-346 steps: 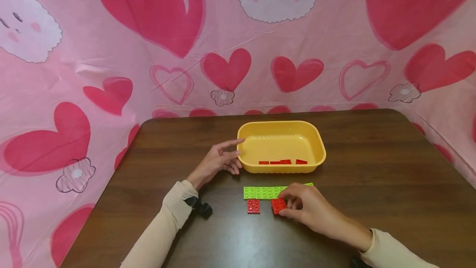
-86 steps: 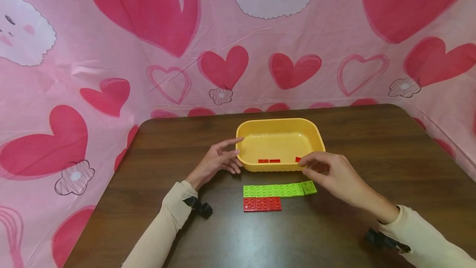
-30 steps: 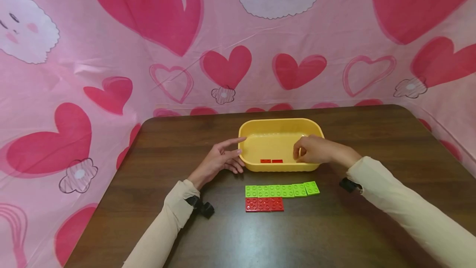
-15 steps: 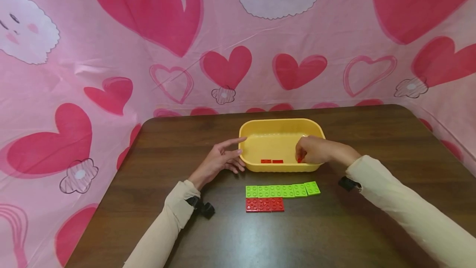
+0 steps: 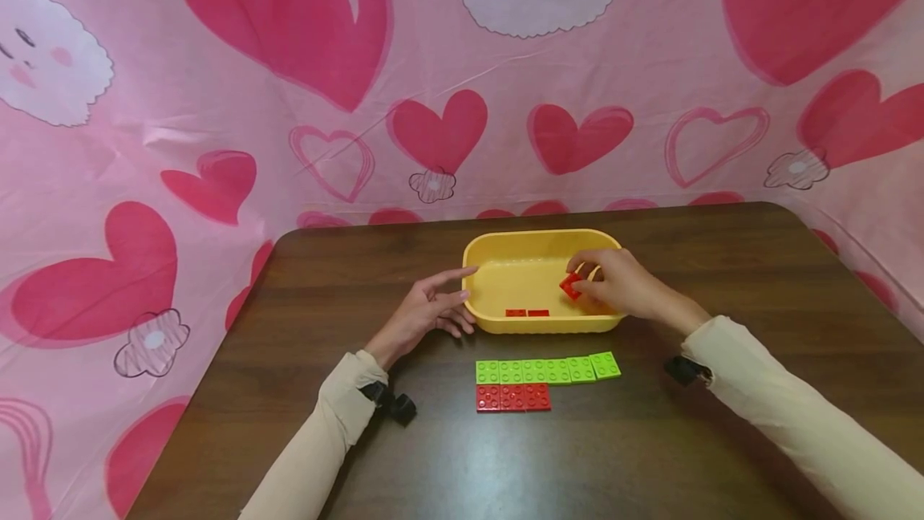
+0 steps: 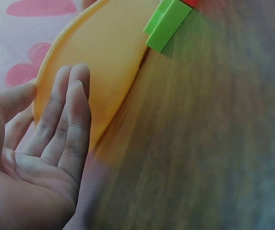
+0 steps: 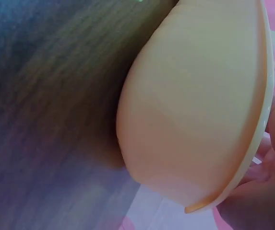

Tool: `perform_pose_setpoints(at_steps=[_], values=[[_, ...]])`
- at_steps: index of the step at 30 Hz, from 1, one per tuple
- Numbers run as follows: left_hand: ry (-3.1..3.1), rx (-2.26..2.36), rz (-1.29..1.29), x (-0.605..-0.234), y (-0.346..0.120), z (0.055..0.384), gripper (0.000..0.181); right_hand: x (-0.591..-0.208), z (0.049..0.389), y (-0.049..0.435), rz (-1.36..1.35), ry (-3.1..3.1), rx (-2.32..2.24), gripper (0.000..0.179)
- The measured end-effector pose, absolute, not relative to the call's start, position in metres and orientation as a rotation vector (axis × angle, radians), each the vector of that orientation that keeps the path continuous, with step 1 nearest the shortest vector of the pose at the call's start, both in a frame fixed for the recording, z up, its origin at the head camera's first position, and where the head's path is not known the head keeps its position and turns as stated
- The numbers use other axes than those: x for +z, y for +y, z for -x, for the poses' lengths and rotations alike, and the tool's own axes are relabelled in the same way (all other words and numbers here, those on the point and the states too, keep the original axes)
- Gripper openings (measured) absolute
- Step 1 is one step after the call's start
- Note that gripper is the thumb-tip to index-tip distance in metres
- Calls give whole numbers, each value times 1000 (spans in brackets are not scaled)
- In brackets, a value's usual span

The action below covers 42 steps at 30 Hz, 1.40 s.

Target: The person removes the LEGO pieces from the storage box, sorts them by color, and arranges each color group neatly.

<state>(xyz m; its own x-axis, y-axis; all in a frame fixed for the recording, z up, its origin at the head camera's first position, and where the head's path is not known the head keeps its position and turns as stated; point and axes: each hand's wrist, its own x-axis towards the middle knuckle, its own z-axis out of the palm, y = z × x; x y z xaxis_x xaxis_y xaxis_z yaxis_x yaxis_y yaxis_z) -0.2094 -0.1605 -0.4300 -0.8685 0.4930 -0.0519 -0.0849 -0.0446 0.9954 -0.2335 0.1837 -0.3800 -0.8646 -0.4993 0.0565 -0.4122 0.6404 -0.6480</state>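
Observation:
Above the right part of the yellow tray (image 5: 541, 326), my right hand (image 5: 621, 283) pinches a red building brick (image 5: 571, 286) between thumb and fingers, its studs tilted into view. My left hand (image 5: 422, 311) is at the tray's left end, index finger and thumb touching the rim. In the left wrist view, the other fingers (image 6: 75, 129) extend loosely beside the tray's outer wall. Two red bricks (image 5: 527, 313) show inside the tray along its near side, partly hidden by the wall. In the right wrist view, the tray wall hides the held brick.
In front of the tray, a row of several lime green bricks (image 5: 534, 371) lies on the dark wooden table (image 5: 433, 464), its rightmost brick slightly askew. Three red bricks (image 5: 512, 397) line its near side from the left end. A pink heart-patterned cloth (image 5: 346, 183) hangs behind.
Over the last second my right hand rises from the tray bottom with a red brick. Since the earliest frame, the red row has grown to three. My left hand stays at the rim.

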Motion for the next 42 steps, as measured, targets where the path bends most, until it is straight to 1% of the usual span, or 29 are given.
perform_pose_setpoints(at_steps=[3,12,22,27,31,36,42], values=[[1844,1967,-428,-430,-161,210,51,-381,233,186,743,2738,-1099,19],[1831,1975,-421,-431,-161,209,52,-383,228,189,689,2731,-1286,14],[1817,1993,-419,-430,-160,207,52,-380,223,188,573,2697,-1339,20],[1813,1994,-420,-430,-159,207,52,-383,218,190,597,2754,-1404,20],[1816,1993,-426,-430,-158,207,52,-380,208,192,587,2700,-1584,23],[1821,1989,-425,-429,-158,207,52,-377,185,196,538,2581,-1774,28],[1835,1976,-419,-430,-160,208,50,-375,158,197,528,2486,-1896,27]])
